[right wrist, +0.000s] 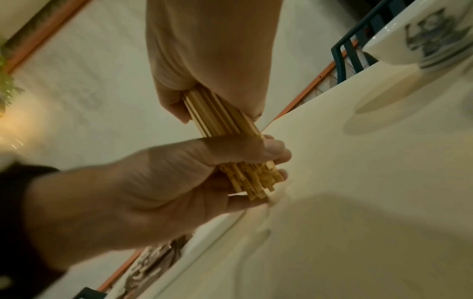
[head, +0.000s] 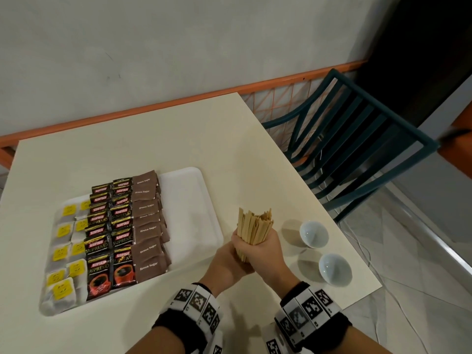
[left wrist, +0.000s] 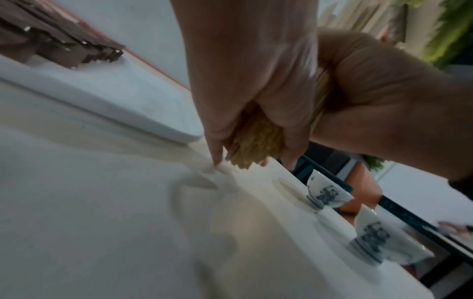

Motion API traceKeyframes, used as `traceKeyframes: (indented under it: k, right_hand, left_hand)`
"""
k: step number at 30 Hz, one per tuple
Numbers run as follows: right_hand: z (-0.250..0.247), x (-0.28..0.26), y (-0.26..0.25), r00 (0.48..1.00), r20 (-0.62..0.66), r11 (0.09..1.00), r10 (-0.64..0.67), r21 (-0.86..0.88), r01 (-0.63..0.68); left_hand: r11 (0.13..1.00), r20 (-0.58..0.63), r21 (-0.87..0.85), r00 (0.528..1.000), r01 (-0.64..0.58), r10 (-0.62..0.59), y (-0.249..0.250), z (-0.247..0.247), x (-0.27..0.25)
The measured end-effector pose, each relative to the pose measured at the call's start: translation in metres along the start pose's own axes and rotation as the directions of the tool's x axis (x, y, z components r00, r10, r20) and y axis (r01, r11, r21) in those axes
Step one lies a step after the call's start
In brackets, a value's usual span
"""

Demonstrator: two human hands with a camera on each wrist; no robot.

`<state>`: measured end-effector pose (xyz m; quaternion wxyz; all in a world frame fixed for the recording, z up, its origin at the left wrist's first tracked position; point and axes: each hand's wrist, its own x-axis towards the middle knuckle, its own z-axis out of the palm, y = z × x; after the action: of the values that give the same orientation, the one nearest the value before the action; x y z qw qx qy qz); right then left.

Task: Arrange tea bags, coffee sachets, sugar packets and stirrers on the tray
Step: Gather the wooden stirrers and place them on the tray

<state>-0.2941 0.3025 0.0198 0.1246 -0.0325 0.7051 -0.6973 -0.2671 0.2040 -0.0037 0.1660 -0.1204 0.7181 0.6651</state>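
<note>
A thick bundle of wooden stirrers (head: pixel 255 226) stands upright over the table, just right of the white tray (head: pixel 189 208). My left hand (head: pixel 231 256) grips its lower part and my right hand (head: pixel 268 245) grips it just above. In the left wrist view the stirrers' lower ends (left wrist: pixel 256 145) sit at or just above the tabletop. The right wrist view shows the stirrers (right wrist: pixel 220 115) between the right hand (right wrist: pixel 210 50) and the left hand (right wrist: pixel 153 182). On the tray lie rows of tea bags (head: pixel 65 251), coffee sachets (head: pixel 112 238) and brown sugar packets (head: pixel 149 226); its right strip is bare.
Two small white cups (head: pixel 313 233) (head: pixel 335 269) stand on the table right of my hands, near its right edge. A dark green chair (head: pixel 357 139) stands beyond that edge. A wall with an orange rail runs behind the table.
</note>
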Motion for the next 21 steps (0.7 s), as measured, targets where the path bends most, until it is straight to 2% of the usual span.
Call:
traceKeyframes:
  k: [1,2,4,5,6,7,8,9,10,11,12,13,14,15,17,19,21]
  right_hand:
    - [-0.001,0.0,0.005,1.0,-0.009,1.0,-0.003,-0.017,0.003]
    - [-0.001,0.001,0.009,1.0,-0.017,0.999,-0.005,-0.032,0.004]
    - [-0.001,0.002,0.016,0.999,-0.026,0.999,-0.018,-0.029,0.018]
    - [0.0,0.003,0.018,0.999,-0.03,0.999,-0.033,-0.027,0.033]
    - [0.001,0.004,0.021,0.998,-0.035,0.999,-0.045,-0.02,0.044]
    - [0.002,0.006,0.022,0.998,-0.032,0.999,-0.047,-0.006,0.047]
    - [0.004,0.006,0.022,0.999,-0.022,0.999,-0.044,0.028,0.045]
    - [0.006,0.006,0.022,0.999,-0.008,0.998,-0.04,0.044,0.04]
    - [0.008,0.006,0.023,0.999,-0.007,0.998,-0.049,0.044,0.049]
    - [0.011,0.006,0.022,0.998,-0.014,0.998,-0.065,0.014,0.065]
    - [0.012,0.005,0.02,0.996,-0.013,0.996,-0.088,-0.024,0.088]
    - [0.014,0.004,0.017,0.993,-0.007,0.99,-0.121,-0.077,0.12]
    - [0.017,0.004,0.017,0.989,0.007,0.978,-0.147,-0.151,0.146]
    - [0.017,0.003,0.015,0.985,0.024,0.96,-0.171,-0.221,0.172]
    - [0.02,0.002,0.018,0.98,0.055,0.898,-0.191,-0.393,0.197]
    - [0.016,0.0,0.021,0.974,-0.03,0.853,-0.226,-0.49,0.183]
    - [0.016,-0.003,0.02,0.983,-0.053,0.872,-0.177,-0.472,0.131]
  left_hand:
    - [0.997,0.031,0.079,1.0,-0.003,0.001,0.003,-0.002,-0.004]
    - [0.982,0.132,0.182,0.991,-0.041,0.017,0.005,-0.004,-0.009]
    - [0.942,0.25,0.334,0.962,0.022,-0.111,0.007,-0.017,-0.01]
    - [0.932,0.288,0.361,0.947,0.03,-0.142,0.013,-0.025,-0.012]
    - [0.951,0.312,0.308,0.94,0.035,-0.136,0.022,-0.034,-0.016]
    - [0.972,0.3,0.234,0.951,0.001,-0.073,0.032,-0.04,-0.019]
    - [0.98,0.239,0.188,0.971,-0.059,0.013,0.045,-0.042,-0.023]
    - [0.975,0.147,0.169,0.982,-0.144,0.119,0.058,-0.041,-0.028]
    - [0.951,0.041,0.183,0.969,-0.248,0.245,0.07,-0.038,-0.032]
    - [0.89,-0.053,0.269,0.917,-0.368,0.395,0.079,-0.033,-0.033]
    - [0.79,-0.085,0.415,0.845,-0.451,0.528,0.086,-0.027,-0.033]
    - [0.678,-0.053,0.555,0.793,-0.483,0.607,0.091,-0.02,-0.032]
    - [0.588,0.003,0.658,0.783,-0.47,0.622,0.092,-0.013,-0.029]
    - [0.522,0.056,0.724,0.794,-0.45,0.606,0.088,-0.007,-0.026]
    - [0.406,0.133,0.799,0.789,-0.443,0.6,0.071,0.001,-0.018]
    - [0.338,0.162,0.827,0.766,-0.449,0.623,0.052,0.004,-0.013]
    - [0.274,0.163,0.848,0.716,-0.454,0.679,0.037,0.004,-0.011]
